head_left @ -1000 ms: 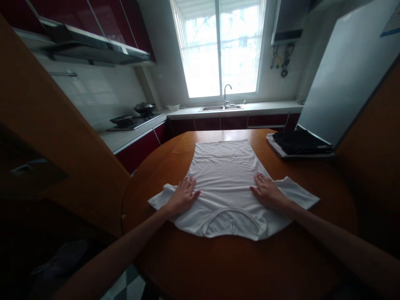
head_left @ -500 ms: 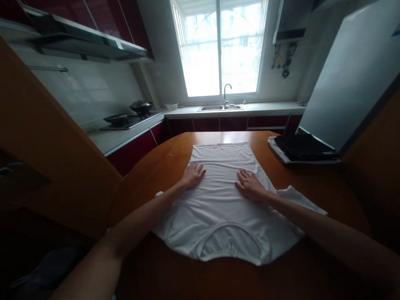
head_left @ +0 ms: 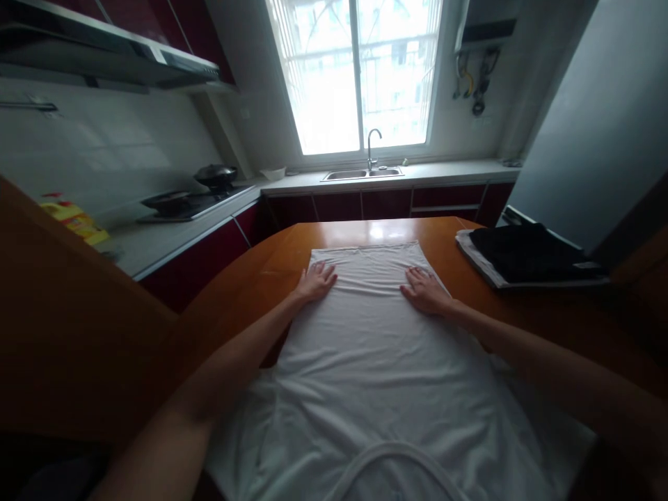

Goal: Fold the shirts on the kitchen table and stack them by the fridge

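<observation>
A white T-shirt (head_left: 376,348) lies spread on the wooden table (head_left: 250,257), its collar toward me and its hem at the far end. Faint creases run across the cloth. My left hand (head_left: 316,282) rests flat on the shirt's left side near the hem, fingers spread. On the right side, my right hand (head_left: 426,291) presses flat on the fabric in the same way, fingers apart. Neither hand grips anything. The lower part of the collar is cut off by the bottom of the view, and my right forearm covers part of a sleeve.
Folded black and white clothes (head_left: 532,254) are stacked at the table's right. Beyond stand a counter with a sink (head_left: 362,174), a stove with a wok (head_left: 215,175), and a yellow bottle (head_left: 76,221). A large pale panel (head_left: 600,125) rises at the right.
Both hands have slid away from me along the shirt, toward its hem. The camera has moved closer, so the collar sits lower in view and a yellow bottle now shows at the left.
</observation>
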Tool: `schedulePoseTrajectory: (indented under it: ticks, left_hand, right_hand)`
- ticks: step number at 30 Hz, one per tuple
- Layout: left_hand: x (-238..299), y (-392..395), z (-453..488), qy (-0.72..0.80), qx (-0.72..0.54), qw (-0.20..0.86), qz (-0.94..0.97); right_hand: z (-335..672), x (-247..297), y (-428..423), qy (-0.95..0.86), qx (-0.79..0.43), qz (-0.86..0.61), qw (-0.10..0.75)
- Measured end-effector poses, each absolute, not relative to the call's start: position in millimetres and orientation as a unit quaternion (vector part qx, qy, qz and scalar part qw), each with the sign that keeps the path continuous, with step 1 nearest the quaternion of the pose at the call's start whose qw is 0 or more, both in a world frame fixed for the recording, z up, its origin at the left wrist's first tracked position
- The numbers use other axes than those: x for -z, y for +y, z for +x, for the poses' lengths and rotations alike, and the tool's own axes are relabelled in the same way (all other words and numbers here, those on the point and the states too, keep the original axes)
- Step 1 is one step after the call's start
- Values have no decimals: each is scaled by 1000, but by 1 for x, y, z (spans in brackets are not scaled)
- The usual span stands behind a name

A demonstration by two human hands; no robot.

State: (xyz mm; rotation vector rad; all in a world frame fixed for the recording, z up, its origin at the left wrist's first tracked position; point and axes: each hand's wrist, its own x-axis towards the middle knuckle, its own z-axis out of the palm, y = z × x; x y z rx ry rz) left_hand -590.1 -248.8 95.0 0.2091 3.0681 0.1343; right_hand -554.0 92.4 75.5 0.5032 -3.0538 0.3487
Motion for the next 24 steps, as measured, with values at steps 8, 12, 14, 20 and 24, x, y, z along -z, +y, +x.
schedulePoseTrajectory:
  ticks: [8,12,14,20,24]
  left_hand:
    - [-94,-224,-641,995,-67,21,77]
    - [-87,-209,-659,995,-68,16,77]
    - [-85,-215,-669,995,-68,1,68]
    - [-95,-219,-695,995,-77,-3,59]
    - [-105,-187,-675,990,-80,-41,111]
  right_hand:
    - [-626,-84,79,-977,-115,175,28]
    - [-671,-80,83,-986,-109,124,2]
    - [-686,-77,95,-989,-115,90,4]
    - [-701,-82,116,-988,-136,71,7]
    - [-673,-94,99,-987,-130,67,72]
